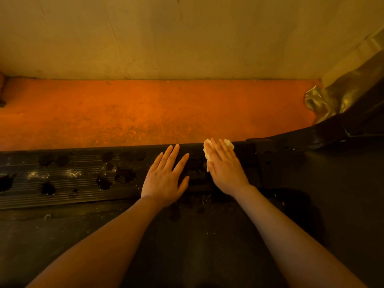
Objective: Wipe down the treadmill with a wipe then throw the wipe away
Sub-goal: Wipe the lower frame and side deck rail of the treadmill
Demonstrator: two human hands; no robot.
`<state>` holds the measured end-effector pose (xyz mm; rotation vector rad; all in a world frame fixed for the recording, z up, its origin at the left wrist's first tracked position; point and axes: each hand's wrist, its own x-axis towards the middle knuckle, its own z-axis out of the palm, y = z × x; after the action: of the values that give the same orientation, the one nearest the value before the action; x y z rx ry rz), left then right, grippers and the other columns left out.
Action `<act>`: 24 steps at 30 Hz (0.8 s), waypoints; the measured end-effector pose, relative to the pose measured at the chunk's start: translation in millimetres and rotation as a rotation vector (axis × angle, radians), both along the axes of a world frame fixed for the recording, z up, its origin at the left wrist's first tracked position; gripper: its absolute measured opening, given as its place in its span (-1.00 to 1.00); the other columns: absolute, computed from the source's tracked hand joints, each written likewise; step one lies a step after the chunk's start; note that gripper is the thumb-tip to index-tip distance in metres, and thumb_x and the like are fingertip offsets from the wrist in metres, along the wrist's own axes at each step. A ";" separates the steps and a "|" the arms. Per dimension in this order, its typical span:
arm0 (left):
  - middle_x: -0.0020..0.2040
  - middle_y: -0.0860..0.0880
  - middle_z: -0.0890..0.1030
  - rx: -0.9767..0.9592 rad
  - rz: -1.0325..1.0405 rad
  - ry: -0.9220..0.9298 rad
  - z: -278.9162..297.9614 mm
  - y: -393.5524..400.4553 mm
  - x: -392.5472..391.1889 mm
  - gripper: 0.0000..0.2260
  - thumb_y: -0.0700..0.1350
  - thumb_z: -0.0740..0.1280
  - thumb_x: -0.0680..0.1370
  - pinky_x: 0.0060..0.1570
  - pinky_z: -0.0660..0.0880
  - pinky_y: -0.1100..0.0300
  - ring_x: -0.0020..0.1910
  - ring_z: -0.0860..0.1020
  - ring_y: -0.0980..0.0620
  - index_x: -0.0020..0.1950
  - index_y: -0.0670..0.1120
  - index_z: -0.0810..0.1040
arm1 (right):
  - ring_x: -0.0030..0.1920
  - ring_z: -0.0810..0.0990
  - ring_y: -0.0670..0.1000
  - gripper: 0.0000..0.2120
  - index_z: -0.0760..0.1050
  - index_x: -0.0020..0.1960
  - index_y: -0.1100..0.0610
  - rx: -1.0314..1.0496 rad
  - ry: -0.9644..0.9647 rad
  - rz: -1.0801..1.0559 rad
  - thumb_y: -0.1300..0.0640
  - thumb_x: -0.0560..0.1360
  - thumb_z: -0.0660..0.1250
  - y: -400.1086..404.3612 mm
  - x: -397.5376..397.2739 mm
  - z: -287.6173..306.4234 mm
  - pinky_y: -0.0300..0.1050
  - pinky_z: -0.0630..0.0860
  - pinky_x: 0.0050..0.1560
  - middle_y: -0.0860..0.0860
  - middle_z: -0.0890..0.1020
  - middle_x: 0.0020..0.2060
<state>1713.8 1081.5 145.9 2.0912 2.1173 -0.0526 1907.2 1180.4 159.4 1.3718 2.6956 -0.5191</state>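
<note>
Both forearms reach in over the dark treadmill deck toward its ribbed side rail. Left hand lies flat on the rail, fingers straight and spread, grip on nothing; right hand, just beside it, presses the pale wipe onto the rail's far edge with straight fingers, wipe poking out past the fingertips and thumb side. Rail left of the left hand carries dark wet blotches and pale dust; orange floor runs beyond the rail to a tan wall.

Ribbed matt treadmill; soft crumpled paper wipe.
</note>
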 end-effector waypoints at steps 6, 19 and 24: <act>0.62 -0.11 -0.06 -0.009 -0.003 -0.004 2.3 0.6 -0.1 -0.38 0.27 -0.18 0.59 0.52 -0.14 0.03 0.60 -0.10 -0.06 0.61 0.06 0.01 | 0.59 -0.24 0.02 -0.44 -0.16 0.62 0.03 -0.006 0.029 -0.102 0.01 0.70 -0.01 -30.8 10.7 -5.2 0.02 -0.17 0.57 0.01 -0.12 0.61; 0.60 -0.11 -0.06 0.006 0.010 0.027 6.4 -12.3 -36.9 -0.44 0.22 -0.16 0.62 0.51 -0.10 0.00 0.59 -0.07 -0.08 0.59 0.04 0.03 | 0.60 -0.22 0.09 -0.43 -0.18 0.63 0.07 0.000 -0.053 -0.166 0.00 0.70 -0.04 -21.7 -0.8 -1.8 0.02 -0.19 0.58 0.08 -0.13 0.62; 0.60 -0.07 -0.19 -0.010 0.060 0.014 0.4 -22.7 -59.5 -0.47 0.21 -0.17 0.64 0.51 -0.20 0.04 0.58 -0.20 -0.04 0.59 0.09 -0.10 | 0.60 -0.21 0.08 -0.43 -0.13 0.63 0.07 0.019 0.016 -0.175 0.02 0.70 0.00 -44.3 -1.0 -6.9 0.04 -0.17 0.58 0.07 -0.10 0.61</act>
<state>1654.4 1058.7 146.2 2.0262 2.1820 -0.0707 1906.2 1136.1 152.5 1.6256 2.6130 -0.5210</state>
